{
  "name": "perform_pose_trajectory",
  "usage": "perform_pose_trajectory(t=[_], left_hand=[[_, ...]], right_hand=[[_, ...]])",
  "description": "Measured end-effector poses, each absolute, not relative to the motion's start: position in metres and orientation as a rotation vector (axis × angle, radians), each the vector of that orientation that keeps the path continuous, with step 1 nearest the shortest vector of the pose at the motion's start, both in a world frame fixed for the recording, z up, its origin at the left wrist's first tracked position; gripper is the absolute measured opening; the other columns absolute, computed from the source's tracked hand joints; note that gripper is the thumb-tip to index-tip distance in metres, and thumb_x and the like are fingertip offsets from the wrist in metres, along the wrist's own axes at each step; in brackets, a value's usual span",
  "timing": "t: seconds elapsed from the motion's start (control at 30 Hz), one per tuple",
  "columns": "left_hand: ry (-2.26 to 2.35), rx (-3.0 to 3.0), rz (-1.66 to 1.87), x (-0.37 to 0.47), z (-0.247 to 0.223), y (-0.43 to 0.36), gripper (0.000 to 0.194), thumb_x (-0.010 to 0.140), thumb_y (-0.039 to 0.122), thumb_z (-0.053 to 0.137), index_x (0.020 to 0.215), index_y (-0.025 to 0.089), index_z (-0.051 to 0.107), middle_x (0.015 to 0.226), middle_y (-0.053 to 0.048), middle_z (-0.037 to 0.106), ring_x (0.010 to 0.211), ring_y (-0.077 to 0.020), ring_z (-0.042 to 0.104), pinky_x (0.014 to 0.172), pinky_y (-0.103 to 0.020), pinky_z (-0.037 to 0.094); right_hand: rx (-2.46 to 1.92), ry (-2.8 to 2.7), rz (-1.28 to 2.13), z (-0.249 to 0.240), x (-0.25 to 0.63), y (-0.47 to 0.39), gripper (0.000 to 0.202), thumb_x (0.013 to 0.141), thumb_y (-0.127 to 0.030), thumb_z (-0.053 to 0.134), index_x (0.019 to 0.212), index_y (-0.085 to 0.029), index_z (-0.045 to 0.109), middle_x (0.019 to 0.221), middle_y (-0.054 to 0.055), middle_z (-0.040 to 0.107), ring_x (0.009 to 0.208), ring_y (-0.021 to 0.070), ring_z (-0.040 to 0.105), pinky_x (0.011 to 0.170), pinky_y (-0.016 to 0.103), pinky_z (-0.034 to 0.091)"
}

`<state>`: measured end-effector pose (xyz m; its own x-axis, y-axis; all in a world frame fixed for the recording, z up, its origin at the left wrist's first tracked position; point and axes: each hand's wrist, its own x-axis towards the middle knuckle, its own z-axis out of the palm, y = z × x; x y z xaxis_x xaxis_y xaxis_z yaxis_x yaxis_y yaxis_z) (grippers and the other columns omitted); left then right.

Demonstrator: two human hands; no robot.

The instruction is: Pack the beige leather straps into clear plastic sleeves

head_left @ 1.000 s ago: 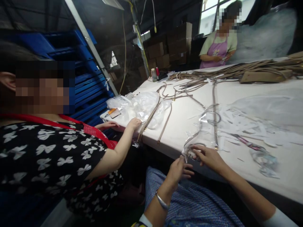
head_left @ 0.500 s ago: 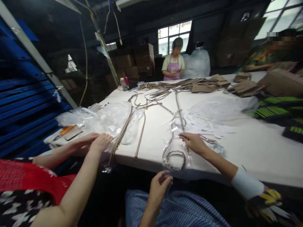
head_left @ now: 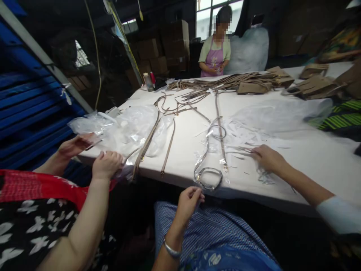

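Observation:
My left hand (head_left: 190,201) is closed in a pinch above my lap, just below the table edge. What its fingertips hold, if anything, is too small to make out. Out to the right, my right hand (head_left: 267,158) reaches low over the table. Its fingers are closed by thin greyish pieces (head_left: 239,149), blades or strips, which I cannot tell apart. Between the hands lies a long brown strap (head_left: 220,139) with a metal end. Beside it, a coiled strap in clear plastic (head_left: 210,178) rests at the table edge.
A co-worker's hands (head_left: 105,165) are at the left, near brown straps (head_left: 149,143) and clear plastic bags (head_left: 132,124). White scraps (head_left: 245,130) lie right of centre. Piled straps (head_left: 225,81) and brown bags (head_left: 254,87) cover the far side, where another person (head_left: 214,56) stands.
My right hand has moved right, from beside the long strap to the thin greyish pieces. My left hand stays near the table edge. The neighbour's hands have spread apart. The view has tilted down.

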<state>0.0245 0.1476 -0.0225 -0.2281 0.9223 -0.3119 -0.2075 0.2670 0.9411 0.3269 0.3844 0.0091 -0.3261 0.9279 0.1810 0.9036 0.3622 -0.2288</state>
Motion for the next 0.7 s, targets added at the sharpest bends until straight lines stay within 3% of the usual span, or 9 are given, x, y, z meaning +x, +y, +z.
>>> perform_pose_trajectory(t=[0.1,0.2,0.33,0.47,0.57,0.7], left_hand=[[1.396,0.725,1.250,0.026,-0.019,0.145,0.042,0.075,0.051,0.068,0.087,0.011,0.067,0.072,-0.006,0.065,0.060,-0.0134,0.060,0.061,-0.025,0.048],[1.402,0.731,1.267,0.026,-0.021,0.141,0.044,0.077,0.052,0.065,0.094,0.011,0.067,0.074,-0.004,0.063,0.056,-0.0101,0.054,0.057,-0.023,0.044],[1.472,0.714,1.243,0.024,-0.024,0.137,0.049,0.081,0.058,0.058,0.097,0.012,0.067,0.064,0.003,0.051,0.047,-0.0061,0.036,0.047,-0.019,0.028],[1.551,0.793,1.208,0.022,-0.024,0.136,0.046,0.081,0.058,0.058,0.085,0.013,0.067,0.059,0.004,0.044,0.049,-0.0065,0.031,0.047,-0.020,0.021],[1.575,0.798,1.200,0.021,-0.021,0.135,0.046,0.080,0.059,0.057,0.076,0.014,0.063,0.055,0.005,0.040,0.048,-0.0068,0.030,0.047,-0.021,0.021],[1.533,0.727,1.203,0.021,-0.016,0.132,0.048,0.077,0.062,0.058,0.075,0.015,0.059,0.054,0.006,0.039,0.046,-0.0060,0.027,0.047,-0.020,0.019]], right_hand=[[-1.609,-2.233,0.062,0.023,0.335,0.374,0.027,0.094,-0.031,0.044,0.103,-0.017,0.066,0.112,0.019,0.065,0.103,0.0306,0.060,0.080,0.040,0.044],[-1.618,-2.066,0.138,0.041,0.330,0.345,0.030,0.095,-0.042,0.040,0.111,-0.025,0.060,0.101,0.016,0.069,0.089,0.0319,0.065,0.075,0.045,0.044],[-1.346,-1.748,1.107,0.050,0.294,0.279,0.036,0.085,-0.059,0.053,0.108,-0.031,0.057,0.080,0.004,0.063,0.069,0.0221,0.064,0.067,0.037,0.048],[-1.205,-1.382,2.078,0.020,0.245,0.208,0.053,0.081,-0.069,0.052,0.101,-0.022,0.063,0.068,-0.002,0.048,0.050,0.0104,0.042,0.044,0.024,0.036],[-1.139,-1.165,2.341,-0.013,0.217,0.172,0.056,0.080,-0.072,0.052,0.091,-0.019,0.066,0.064,-0.004,0.043,0.049,0.0087,0.035,0.044,0.022,0.031],[-1.165,-1.015,2.355,-0.040,0.195,0.154,0.048,0.074,-0.069,0.062,0.080,-0.021,0.067,0.063,-0.003,0.044,0.049,0.0092,0.033,0.045,0.023,0.028]])
